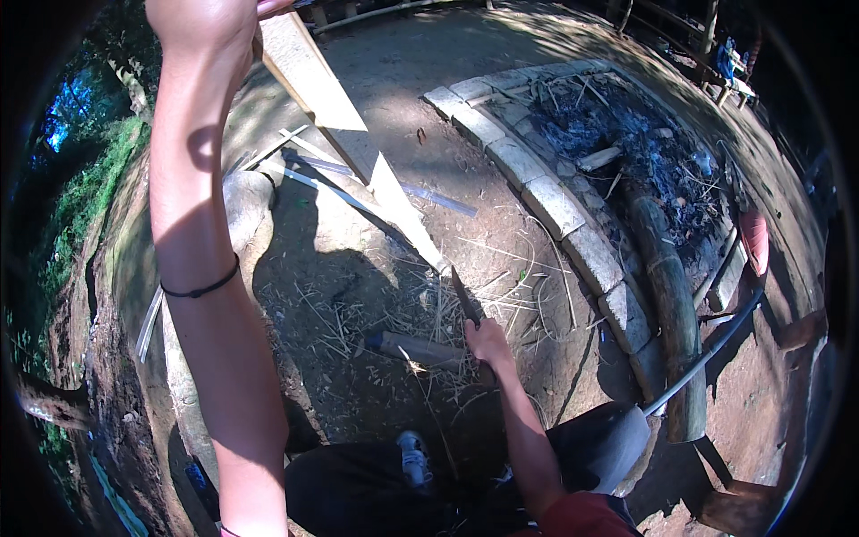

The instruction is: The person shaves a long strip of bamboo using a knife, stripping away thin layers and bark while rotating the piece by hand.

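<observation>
My left hand [204,25] is raised at the top left, partly cut off by the frame's edge. It is closed on the upper end of a long pale wooden slat [335,107] that slants down to the right and narrows to a tip. Low in the middle, my right hand [489,343] is wrapped round the handle of a knife [464,295]. The knife's dark blade points up and left, its end at the slat's lower tip. Whether it cuts into the wood cannot be told. Thin shavings [335,318] litter the ground beneath.
A curved stone border [546,197] rings a fire pit with ash [662,161] on the right. A log [667,286] and a bluish pole [716,349] reach over it. A short log [416,349] and several strips [331,188] lie on the dirt. My shoe [412,458] is below.
</observation>
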### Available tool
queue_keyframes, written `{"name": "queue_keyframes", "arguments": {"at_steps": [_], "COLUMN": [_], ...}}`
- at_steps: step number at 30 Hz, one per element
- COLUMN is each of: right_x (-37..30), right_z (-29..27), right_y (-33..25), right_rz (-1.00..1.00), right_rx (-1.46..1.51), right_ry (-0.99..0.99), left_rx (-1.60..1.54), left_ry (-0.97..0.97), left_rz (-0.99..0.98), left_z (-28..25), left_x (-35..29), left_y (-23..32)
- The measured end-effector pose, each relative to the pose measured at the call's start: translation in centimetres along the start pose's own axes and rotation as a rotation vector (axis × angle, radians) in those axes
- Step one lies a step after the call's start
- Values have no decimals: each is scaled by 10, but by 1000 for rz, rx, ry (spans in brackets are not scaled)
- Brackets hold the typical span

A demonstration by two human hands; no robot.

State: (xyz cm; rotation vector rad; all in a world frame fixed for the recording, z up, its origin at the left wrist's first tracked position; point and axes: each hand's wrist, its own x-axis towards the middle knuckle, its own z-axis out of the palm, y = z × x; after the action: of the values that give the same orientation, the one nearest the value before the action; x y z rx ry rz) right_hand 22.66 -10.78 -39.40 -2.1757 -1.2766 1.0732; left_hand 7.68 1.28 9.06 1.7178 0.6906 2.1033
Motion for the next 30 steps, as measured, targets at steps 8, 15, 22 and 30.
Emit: {"name": "queue_keyframes", "arguments": {"at_steps": [8, 15, 22, 30], "right_x": [-47, -94, -140, -166], "right_z": [-73, -126, -175, -208], "right_y": [-22, -76, -119, -163], "right_rz": [-89, -38, -391, -569], "right_rx": [489, 1214, 1203, 774], "right_ry": [87, -101, -75, 156], "left_rx": [12, -95, -217, -332], "left_ry": [46, 49, 51, 73], "left_rz": [4, -52, -79, -61], "left_z": [-2, 9, 30, 55], "left_x": [4, -13, -20, -22], "left_y": [6, 21, 24, 23]}}
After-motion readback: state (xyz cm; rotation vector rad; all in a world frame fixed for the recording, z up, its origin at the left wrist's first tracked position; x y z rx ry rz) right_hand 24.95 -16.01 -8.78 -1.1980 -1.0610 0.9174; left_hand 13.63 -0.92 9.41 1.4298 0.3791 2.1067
